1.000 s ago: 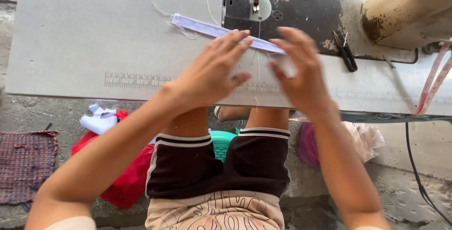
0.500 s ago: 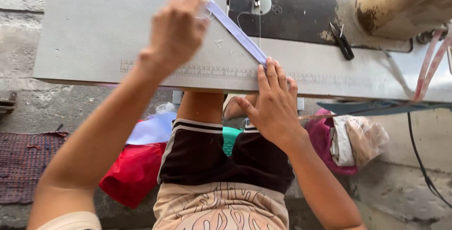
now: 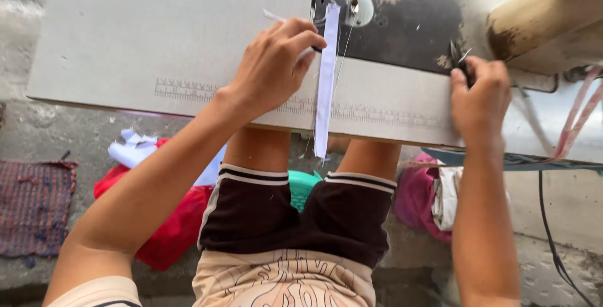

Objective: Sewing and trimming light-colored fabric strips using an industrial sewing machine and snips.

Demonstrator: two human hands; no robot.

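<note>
Fabric strip [image 3: 326, 81], pale and narrow, lies with its long axis running straight toward the person: the far end sits by the needle area of the sewing machine [image 3: 402, 12], the near end hangs just over the front edge of the grey table [image 3: 157, 43]. The left hand [image 3: 273, 68] is the nearer of the 2 hands; it rests just beside the strip's left edge, fingers curled and fingertips [image 3: 311, 43] touching the strip near its upper part, pressing rather than pinching. The right hand [image 3: 480, 96] is well apart to the right, closed around small dark scissors [image 3: 457, 56] whose tips poke up from the fist. Below the table, red and pink cloth heaps [image 3: 176, 225] lie on the floor.
</note>
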